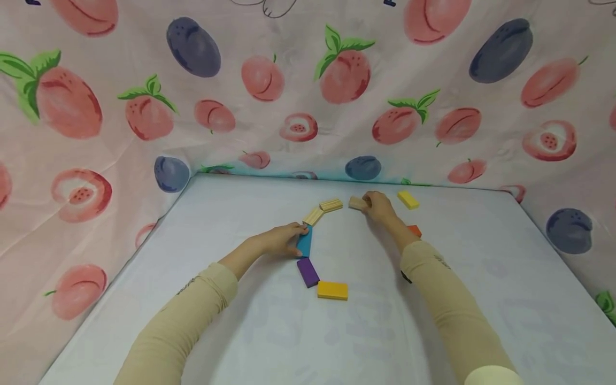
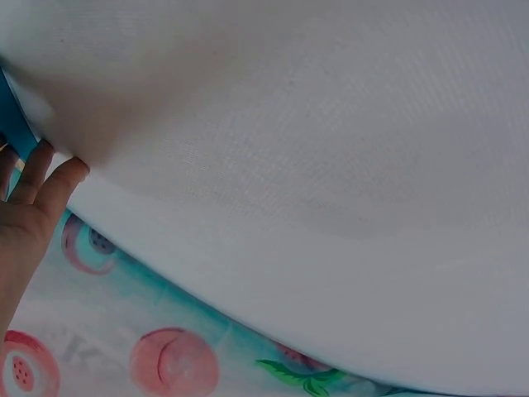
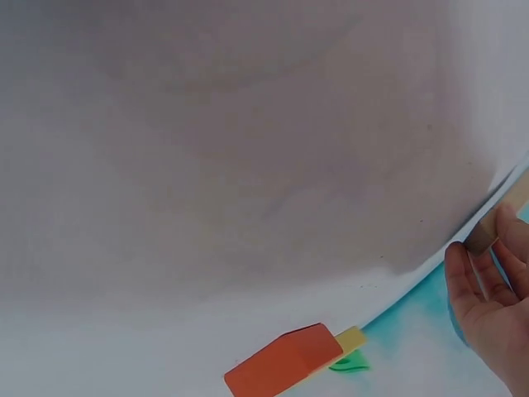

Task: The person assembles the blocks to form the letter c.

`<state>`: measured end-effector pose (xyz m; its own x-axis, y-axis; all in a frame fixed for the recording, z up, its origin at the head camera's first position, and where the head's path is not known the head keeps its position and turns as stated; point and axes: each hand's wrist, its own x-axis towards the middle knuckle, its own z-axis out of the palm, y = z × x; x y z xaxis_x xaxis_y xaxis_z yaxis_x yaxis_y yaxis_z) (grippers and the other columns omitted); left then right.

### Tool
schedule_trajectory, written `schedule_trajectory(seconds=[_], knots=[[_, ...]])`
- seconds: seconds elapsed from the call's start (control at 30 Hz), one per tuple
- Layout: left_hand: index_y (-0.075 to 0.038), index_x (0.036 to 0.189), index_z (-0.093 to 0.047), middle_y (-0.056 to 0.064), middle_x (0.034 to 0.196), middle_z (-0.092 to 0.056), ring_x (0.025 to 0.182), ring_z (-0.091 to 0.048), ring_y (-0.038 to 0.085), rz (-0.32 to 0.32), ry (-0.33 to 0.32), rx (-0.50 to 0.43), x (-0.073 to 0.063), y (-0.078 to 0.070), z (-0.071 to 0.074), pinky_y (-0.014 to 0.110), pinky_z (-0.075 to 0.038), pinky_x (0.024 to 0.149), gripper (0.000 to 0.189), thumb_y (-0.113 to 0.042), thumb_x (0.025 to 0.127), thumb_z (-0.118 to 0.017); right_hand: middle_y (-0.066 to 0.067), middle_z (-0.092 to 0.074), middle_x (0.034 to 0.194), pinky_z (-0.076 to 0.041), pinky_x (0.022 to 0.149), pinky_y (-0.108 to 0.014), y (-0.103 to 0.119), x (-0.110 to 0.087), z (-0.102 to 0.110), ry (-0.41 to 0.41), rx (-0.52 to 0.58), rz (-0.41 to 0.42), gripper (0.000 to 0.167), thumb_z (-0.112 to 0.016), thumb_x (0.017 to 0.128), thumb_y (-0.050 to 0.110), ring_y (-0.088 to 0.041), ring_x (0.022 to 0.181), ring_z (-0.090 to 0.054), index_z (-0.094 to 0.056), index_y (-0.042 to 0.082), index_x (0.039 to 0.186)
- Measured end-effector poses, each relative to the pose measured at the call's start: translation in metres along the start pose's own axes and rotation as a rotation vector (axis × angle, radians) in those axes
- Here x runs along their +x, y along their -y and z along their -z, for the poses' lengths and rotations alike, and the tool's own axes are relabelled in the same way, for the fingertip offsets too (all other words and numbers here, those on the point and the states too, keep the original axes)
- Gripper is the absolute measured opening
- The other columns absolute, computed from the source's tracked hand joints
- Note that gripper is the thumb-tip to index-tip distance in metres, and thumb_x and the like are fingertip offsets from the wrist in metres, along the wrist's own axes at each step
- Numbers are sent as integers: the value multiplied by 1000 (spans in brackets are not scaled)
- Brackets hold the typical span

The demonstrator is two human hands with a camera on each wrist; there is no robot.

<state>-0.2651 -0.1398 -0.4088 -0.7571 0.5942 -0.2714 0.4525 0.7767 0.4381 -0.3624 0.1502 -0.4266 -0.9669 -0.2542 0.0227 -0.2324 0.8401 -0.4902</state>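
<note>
My left hand (image 1: 281,239) grips a blue block (image 1: 305,241) by its two ends, thumb at the near end and fingers at the far one. In the left wrist view only an edge of the blue block (image 2: 14,120) shows beside the fingers. At the back, my right hand (image 1: 379,207) pinches the right end of a plain wooden block (image 1: 356,203). Two more wooden blocks, one slanted (image 1: 314,216) and one flatter (image 1: 331,205), continue the curve from the blue block. A purple block (image 1: 308,272) and a yellow-orange block (image 1: 332,291) lie on its near side.
Right of my right hand lie a yellow block (image 1: 408,199) and an orange-red block (image 1: 414,231), the latter partly behind the forearm. A dark thing (image 1: 406,277) peeks out under the right sleeve. A fruit-patterned cloth (image 1: 298,96) hangs behind the white table (image 1: 269,331).
</note>
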Motion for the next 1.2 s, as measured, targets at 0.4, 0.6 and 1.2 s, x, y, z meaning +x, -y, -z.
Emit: schedule_trajectory(seconds=[0.4, 0.6, 1.2], knots=[[-5, 145, -36, 15, 154, -26, 141, -28, 31, 4, 6, -4, 2, 3, 0, 44, -25, 117, 65, -25, 90, -65, -28, -58, 119, -46, 98, -48, 1, 9, -2, 31, -30, 39, 33, -59, 91, 4, -38, 112, -54, -55, -10, 121], [-5, 145, -36, 15, 154, -26, 141, -29, 31, 2, 9, -3, 3, 3, 0, 44, -26, 117, 65, -25, 90, -65, -28, -58, 118, -46, 97, -47, 2, 12, -5, 37, -48, 64, 33, -59, 91, 5, -38, 110, -55, -55, -11, 120], [-4, 144, -36, 15, 153, -27, 141, -29, 30, -4, 10, 16, 4, 4, -1, 44, -26, 117, 65, -25, 90, -64, -26, -60, 115, -48, 95, -46, 11, 12, -6, 63, -63, 35, 34, -60, 90, 5, -37, 109, -56, -55, -11, 120]])
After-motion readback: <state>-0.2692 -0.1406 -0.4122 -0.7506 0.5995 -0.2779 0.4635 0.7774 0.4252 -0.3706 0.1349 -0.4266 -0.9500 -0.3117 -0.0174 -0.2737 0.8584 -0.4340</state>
